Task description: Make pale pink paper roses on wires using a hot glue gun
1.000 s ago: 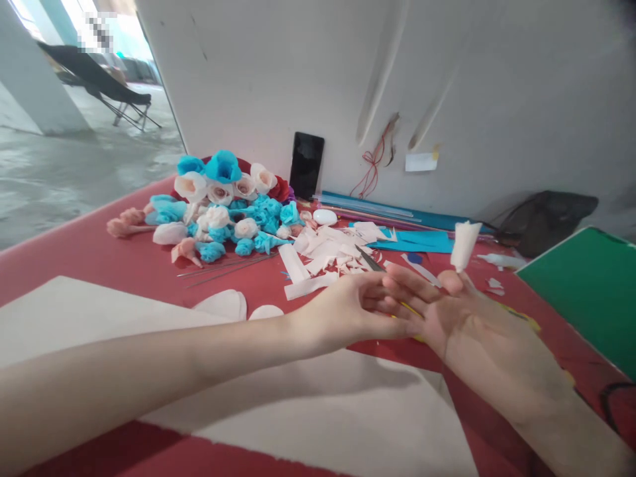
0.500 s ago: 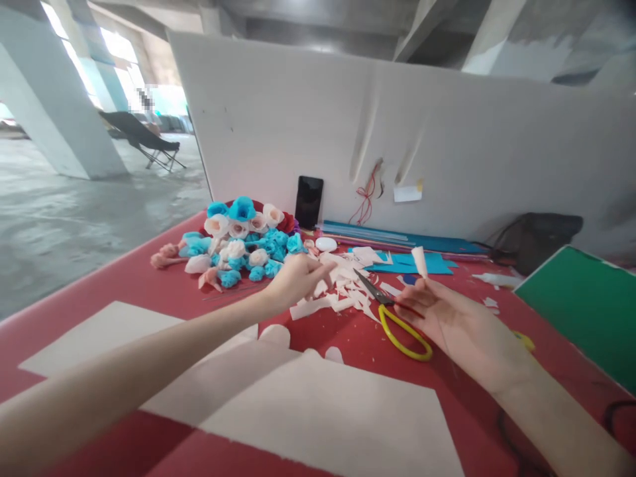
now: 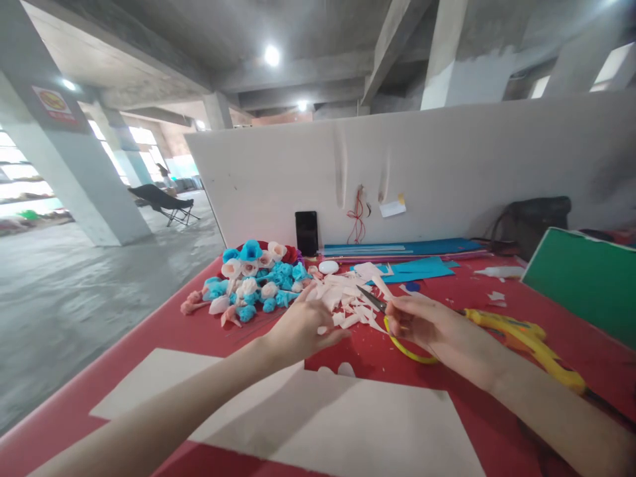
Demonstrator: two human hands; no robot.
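My right hand (image 3: 422,323) is closed, fingertips pinching the lower end of a small rolled piece of pale pink paper (image 3: 382,286). The roll tilts up and to the left. Just below and behind that hand lie scissors (image 3: 373,299) with yellow handles, partly covered by it. Over the near left side of a heap of pale paper scraps (image 3: 342,291) hovers my left hand (image 3: 305,329), its fingers apart and nothing visible in them. Small pale petal-shaped pieces (image 3: 346,370) rest on the red table (image 3: 382,361) near pale sheets (image 3: 348,417).
Blue and white paper flowers (image 3: 268,281) crowd the back left. A phone (image 3: 307,233) leans against the white partition (image 3: 268,179). Blue paper (image 3: 420,269) lies behind the scraps. To the right are a yellow glue gun (image 3: 527,341), a green board (image 3: 586,285) and a dark bag (image 3: 536,222).
The view has tilted upward. My left hand has drawn back from the scraps toward me. My right hand has turned over, and the paper roll now leans left instead of standing nearly upright.
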